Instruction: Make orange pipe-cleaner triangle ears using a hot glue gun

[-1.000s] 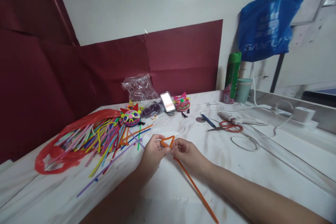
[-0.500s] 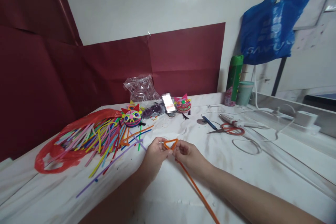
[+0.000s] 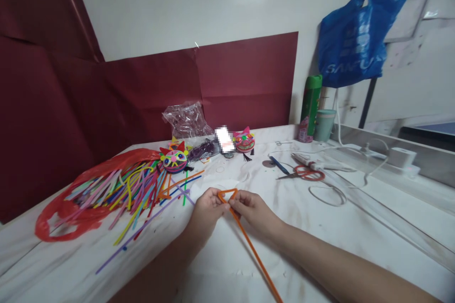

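The table (image 3: pixel 313 251) is the biggest thing here, and it spreads under and all around the grip. To the left of the grip lies a red plastic bag (image 3: pixel 44 220). On the bag, nearer to the grip, is a messy heap of fuzzy sticks (image 3: pixel 133 187) in lots of colors.

The left hand (image 3: pixel 207 209) and the right hand (image 3: pixel 254 210) are close together. Each one pinches the orange stick (image 3: pixel 254 249) with thumb and fingers, so the stick is right in the grip. Its long tail runs from the grip back toward the person.

To the right of the grip, and a bit past it, are the scissors (image 3: pixel 310 173). Left of the grip and farther off sits a round cat toy (image 3: pixel 175 162).

The smallest thing is the little triangle (image 3: pixel 228 192) bent at the top of the orange stick, poking up between the hands. The step now looks like shaping that triangle and closing its bottom corner. The thumbs hide that corner, so I can't tell if it is twisted shut. I think the next move needs one hand to pinch firmly while the other bends or twists gently, so the points stay sharp.
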Demonstrator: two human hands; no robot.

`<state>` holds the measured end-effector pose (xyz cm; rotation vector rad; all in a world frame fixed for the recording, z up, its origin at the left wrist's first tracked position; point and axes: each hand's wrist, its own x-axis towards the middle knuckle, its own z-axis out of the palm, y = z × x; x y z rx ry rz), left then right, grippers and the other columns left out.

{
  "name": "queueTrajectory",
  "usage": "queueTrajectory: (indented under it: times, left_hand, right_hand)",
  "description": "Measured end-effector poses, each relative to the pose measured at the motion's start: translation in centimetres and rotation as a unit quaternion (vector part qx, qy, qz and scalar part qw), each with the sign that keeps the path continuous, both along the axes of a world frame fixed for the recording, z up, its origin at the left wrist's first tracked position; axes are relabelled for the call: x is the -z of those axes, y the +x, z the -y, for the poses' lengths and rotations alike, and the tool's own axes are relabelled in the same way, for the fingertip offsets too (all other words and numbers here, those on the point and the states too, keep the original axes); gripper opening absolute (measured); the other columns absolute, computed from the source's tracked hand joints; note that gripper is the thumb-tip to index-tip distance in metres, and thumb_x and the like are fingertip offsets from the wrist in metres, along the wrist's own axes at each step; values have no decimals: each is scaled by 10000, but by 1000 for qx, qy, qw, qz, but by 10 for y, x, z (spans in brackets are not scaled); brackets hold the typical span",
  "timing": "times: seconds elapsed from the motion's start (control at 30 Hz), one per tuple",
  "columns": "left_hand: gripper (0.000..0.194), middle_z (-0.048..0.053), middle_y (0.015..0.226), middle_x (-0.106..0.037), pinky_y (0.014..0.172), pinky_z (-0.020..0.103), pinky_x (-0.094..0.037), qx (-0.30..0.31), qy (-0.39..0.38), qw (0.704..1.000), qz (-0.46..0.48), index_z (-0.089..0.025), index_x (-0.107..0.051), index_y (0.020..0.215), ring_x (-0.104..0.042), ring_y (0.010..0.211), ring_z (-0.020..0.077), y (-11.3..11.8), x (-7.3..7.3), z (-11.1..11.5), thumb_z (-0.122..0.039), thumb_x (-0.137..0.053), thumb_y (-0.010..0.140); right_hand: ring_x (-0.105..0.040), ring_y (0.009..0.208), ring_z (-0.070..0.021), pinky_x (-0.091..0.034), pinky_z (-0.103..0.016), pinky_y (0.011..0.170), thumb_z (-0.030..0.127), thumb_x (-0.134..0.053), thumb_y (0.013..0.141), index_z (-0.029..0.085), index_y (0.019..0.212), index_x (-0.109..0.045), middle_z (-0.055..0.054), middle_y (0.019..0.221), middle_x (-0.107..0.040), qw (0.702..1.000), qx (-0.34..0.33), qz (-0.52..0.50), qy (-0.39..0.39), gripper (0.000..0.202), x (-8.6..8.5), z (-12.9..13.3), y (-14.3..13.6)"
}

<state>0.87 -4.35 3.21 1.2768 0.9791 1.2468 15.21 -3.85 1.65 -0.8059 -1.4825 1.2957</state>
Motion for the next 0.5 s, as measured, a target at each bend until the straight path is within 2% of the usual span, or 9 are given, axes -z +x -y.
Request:
queueTrajectory:
  times: [0.1, 0.2, 0.5]
  left_hand:
    - [259, -29, 626, -579, 557, 213, -360, -20, 0, 1000, 3, -170, -515, 776, -513, 566, 98, 0, -2, -1, -158, -667, 566]
    - [260, -22, 637, -594, 571, 218, -377, -11, -1, 1000, 6, -171, -513, 767, -533, 583, 108, 0, -4, -1, -155, -669, 559]
    - [224, -34, 608, -581, 540, 198, -361, 4, 2, 1000, -6, -172, -515, 714, -507, 552, 92, 0, -6, 1, -154, -669, 552]
  right_hand:
    - [-365, 504, -78, -280, -227, 508, 419, -658, 689, 164, 669, -532, 55, 542, -441, 1000, 3, -6, -19, 285, 1, 0, -1]
    - [-371, 506, -72, -286, -220, 516, 331, -707, 627, 171, 669, -518, 65, 550, -450, 999, 0, -24, -21, 251, 2, 0, -4]
    - [-405, 516, -78, -311, -214, 514, 162, -587, 630, 184, 624, -483, 67, 539, -451, 1000, -8, -27, 9, 107, 3, -1, -5]
